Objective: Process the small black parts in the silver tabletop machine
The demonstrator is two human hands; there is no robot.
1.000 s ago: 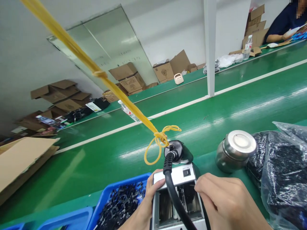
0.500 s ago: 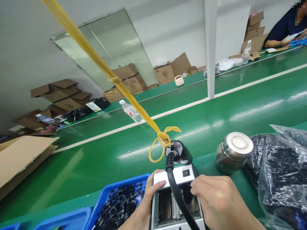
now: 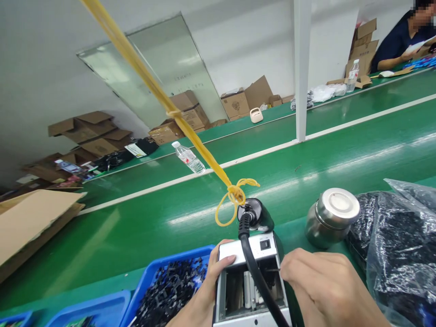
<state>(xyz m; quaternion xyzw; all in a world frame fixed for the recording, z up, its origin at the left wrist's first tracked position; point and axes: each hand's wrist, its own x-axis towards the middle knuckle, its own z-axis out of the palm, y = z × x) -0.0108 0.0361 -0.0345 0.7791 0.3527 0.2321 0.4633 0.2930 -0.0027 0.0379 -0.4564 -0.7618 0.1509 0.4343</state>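
My left hand (image 3: pixel 211 281) is wrapped round the left side of a silver metal box (image 3: pixel 229 254), its thumb on the top edge. The box has a black rocker switch (image 3: pixel 265 245) and an open top showing upright metal strips and a dark inside. At the right rim of this opening, my right hand (image 3: pixel 316 277) is closed in a pinch. A thin dark sliver shows at its fingertips, too small to name. A black cable (image 3: pixel 256 274) crosses over the opening. It runs from a black tool (image 3: pixel 260 215) hanging on a yellow elastic cord (image 3: pixel 194 134).
A blue bin (image 3: pixel 160 261) of small black parts stands left of the box, beside another blue tray (image 3: pixel 98 306). To the right are a steel jar (image 3: pixel 332 220) and a plastic bag (image 3: pixel 403 254) of black items. A water bottle (image 3: pixel 188 156) lies farther back; a person (image 3: pixel 397 43) sits far right.
My right hand has drawn slightly right, its fingertips moving from over the opening to its rim. The left hand keeps its grip on the box. The view has shifted a little.
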